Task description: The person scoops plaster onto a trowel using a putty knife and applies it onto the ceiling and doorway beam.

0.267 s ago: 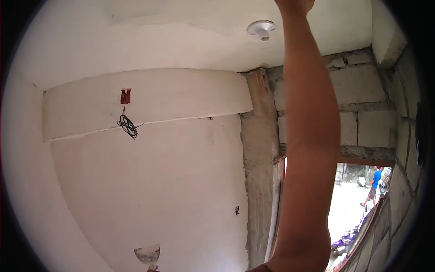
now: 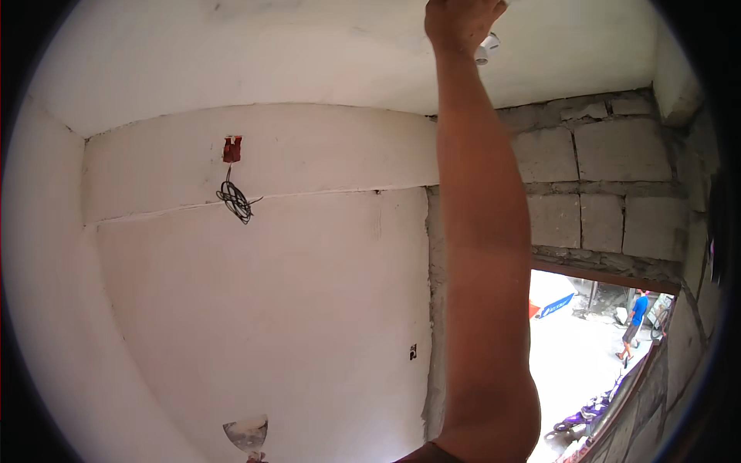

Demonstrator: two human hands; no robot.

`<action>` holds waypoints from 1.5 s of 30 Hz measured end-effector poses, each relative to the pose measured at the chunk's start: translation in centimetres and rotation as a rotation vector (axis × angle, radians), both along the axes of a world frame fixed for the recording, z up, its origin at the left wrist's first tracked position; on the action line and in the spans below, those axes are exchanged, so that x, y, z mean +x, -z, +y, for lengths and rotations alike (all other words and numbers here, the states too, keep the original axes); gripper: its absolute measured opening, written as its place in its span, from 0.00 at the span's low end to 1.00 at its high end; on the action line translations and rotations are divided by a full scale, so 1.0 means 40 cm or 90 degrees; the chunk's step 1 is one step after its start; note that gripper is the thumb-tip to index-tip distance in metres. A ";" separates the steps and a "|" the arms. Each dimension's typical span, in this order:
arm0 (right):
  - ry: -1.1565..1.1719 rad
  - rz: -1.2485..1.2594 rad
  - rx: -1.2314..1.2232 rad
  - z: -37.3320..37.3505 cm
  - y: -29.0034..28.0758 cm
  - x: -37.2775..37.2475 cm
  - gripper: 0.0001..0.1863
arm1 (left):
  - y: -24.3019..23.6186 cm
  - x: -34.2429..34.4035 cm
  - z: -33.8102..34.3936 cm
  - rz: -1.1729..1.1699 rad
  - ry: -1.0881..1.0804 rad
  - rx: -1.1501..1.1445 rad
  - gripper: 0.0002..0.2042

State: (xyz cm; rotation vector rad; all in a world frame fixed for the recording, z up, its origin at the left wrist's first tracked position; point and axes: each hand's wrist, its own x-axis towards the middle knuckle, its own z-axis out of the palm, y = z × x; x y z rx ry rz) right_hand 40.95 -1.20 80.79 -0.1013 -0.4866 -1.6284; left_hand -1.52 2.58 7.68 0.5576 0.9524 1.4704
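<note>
My right arm stretches up past the middle of the picture. At the ceiling (image 2: 309,46), my right hand (image 2: 463,23) looks closed, its far part cut off by the top edge; whatever it holds is out of sight. A white lamp holder (image 2: 488,48) on the ceiling sits just beside that hand, partly covered by it. Low on the left, a putty knife (image 2: 246,434) with a wide, smeared blade points upward. My left hand (image 2: 256,459) grips it at the bottom edge, where only a bit of the fingers shows.
A red electrical box (image 2: 231,149) in the plastered wall has a coil of black wire (image 2: 236,203) hanging from it. Bare concrete blocks (image 2: 625,150) form the right wall. Through an opening below, a person in blue (image 2: 637,312) is outdoors.
My right hand has come further into view and shifted left, now partly covering the lamp holder. The whole view has tilted slightly. The putty knife stays low on the left.
</note>
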 end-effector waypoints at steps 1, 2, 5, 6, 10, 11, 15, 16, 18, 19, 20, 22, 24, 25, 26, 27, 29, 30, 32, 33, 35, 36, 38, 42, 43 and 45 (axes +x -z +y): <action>-0.022 0.006 -0.023 0.055 0.010 -0.006 0.39 | -0.007 -0.008 -0.012 0.001 -0.004 -0.001 0.14; -0.036 0.005 -0.054 0.118 0.025 -0.018 0.36 | -0.011 -0.017 -0.027 0.000 -0.010 -0.005 0.14; -0.127 0.002 -0.169 0.299 0.079 -0.077 0.32 | -0.025 -0.037 -0.057 -0.003 -0.022 -0.015 0.14; -0.151 -0.024 -0.200 0.338 0.093 -0.109 0.33 | -0.026 -0.042 -0.066 -0.009 -0.025 -0.022 0.14; -0.251 -0.154 -0.450 0.409 0.180 -0.250 0.34 | 0.072 -0.085 -0.066 0.091 -0.074 0.020 0.14; -0.226 -0.167 -0.486 0.410 0.207 -0.283 0.34 | 0.085 -0.096 -0.072 0.094 -0.071 0.021 0.14; -0.267 -0.155 -0.342 0.306 0.224 -0.267 0.31 | 0.170 -0.137 -0.052 -0.133 -0.046 -0.042 0.13; -0.277 -0.122 -0.285 0.249 0.210 -0.232 0.30 | 0.188 -0.149 -0.043 -0.136 -0.034 -0.044 0.12; -0.359 -0.043 -0.189 0.114 0.161 -0.129 0.30 | 0.173 -0.156 -0.043 -0.132 -0.010 -0.044 0.13; -0.520 -0.019 -0.194 0.035 0.147 -0.094 0.30 | 0.169 -0.155 -0.035 -0.129 0.008 -0.050 0.13; -0.653 -0.026 -0.182 -0.033 0.128 -0.064 0.28 | 0.185 -0.158 -0.019 -0.133 0.015 -0.050 0.13; -0.792 -0.020 -0.147 -0.116 0.082 0.049 0.26 | 0.200 -0.164 -0.005 -0.155 0.018 -0.021 0.14; -0.670 0.103 -0.139 -0.092 -0.037 0.100 0.21 | 0.194 -0.168 0.027 -0.119 0.083 -0.020 0.14; -0.602 0.165 -0.130 -0.089 -0.090 0.133 0.18 | 0.186 -0.165 0.045 -0.079 0.146 -0.018 0.14; -0.535 0.228 -0.119 -0.089 -0.126 0.161 0.16 | 0.163 -0.149 0.057 -0.075 0.159 -0.017 0.14; -0.470 0.289 -0.107 -0.097 -0.143 0.179 0.14 | 0.123 -0.113 0.066 -0.040 0.145 -0.006 0.14; -0.902 0.080 -0.185 -0.189 0.016 -0.172 0.28 | 0.090 -0.072 0.025 -0.015 0.074 -0.013 0.14; -0.762 0.165 -0.184 -0.173 -0.019 -0.182 0.25 | 0.085 -0.058 0.032 -0.022 0.101 0.002 0.14; -0.665 0.060 -0.219 -0.157 0.015 -0.309 0.25 | 0.033 -0.036 0.014 0.048 0.132 -0.053 0.14; -0.542 0.014 -0.189 -0.167 0.022 -0.303 0.25 | 0.030 -0.022 0.033 0.063 0.161 -0.040 0.14; -0.400 -0.142 -0.192 -0.080 0.071 -0.311 0.26 | 0.046 -0.014 0.008 0.002 0.142 -0.045 0.15; -0.440 -0.159 -0.238 -0.069 0.102 -0.291 0.24 | 0.044 -0.018 -0.010 0.040 0.150 -0.063 0.15; -0.554 -0.124 -0.209 -0.068 0.126 -0.182 0.16 | 0.117 -0.049 0.015 0.030 0.194 -0.083 0.15; -0.737 -0.150 -0.176 -0.158 0.105 0.003 0.23 | 0.104 -0.045 -0.003 0.007 0.188 -0.119 0.15; -0.745 -0.162 -0.185 -0.184 0.082 0.006 0.24 | 0.123 -0.054 0.009 0.006 0.191 -0.122 0.15; -0.766 -0.187 -0.204 -0.232 0.036 0.004 0.26 | 0.184 -0.074 0.045 0.091 0.149 -0.130 0.15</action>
